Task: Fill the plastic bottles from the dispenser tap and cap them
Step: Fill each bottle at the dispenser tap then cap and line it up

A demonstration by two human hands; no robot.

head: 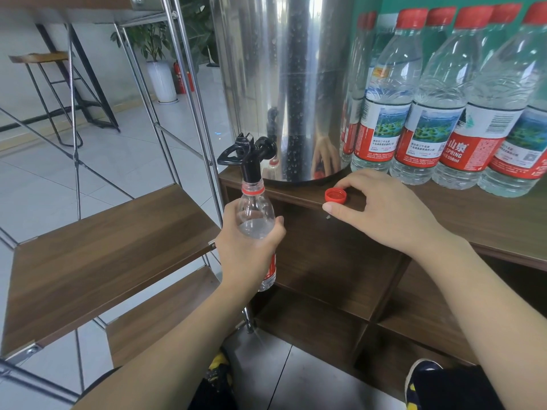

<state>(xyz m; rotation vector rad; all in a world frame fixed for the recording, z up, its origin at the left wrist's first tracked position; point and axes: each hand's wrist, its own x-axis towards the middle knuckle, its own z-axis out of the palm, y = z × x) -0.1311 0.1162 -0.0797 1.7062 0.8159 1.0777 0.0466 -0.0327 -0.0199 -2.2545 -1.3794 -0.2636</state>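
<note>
— How does the bottle (255, 216) stand?
— Upright, mouth up under the black tap (248, 156) of the steel dispenser (284, 84), off the counter (488, 220) front-left corner; water nearly reaches its shoulder.
— And the hands?
— The left hand (247, 253) grips it, fingers wrapped round. The right hand (381, 207) rests at the counter's front edge, fingers pinching the red cap (335, 195). Capped full bottles (429, 108) stand behind.

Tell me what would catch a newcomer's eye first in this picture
The eye lands first on the open bottle, gripped in the left hand with its mouth right under the black tap of the shiny steel dispenser. Next is the red cap on the wooden counter's edge, pinched by the right hand. Behind it, on the right, stands a crowd of capped water bottles with red labels.
</note>
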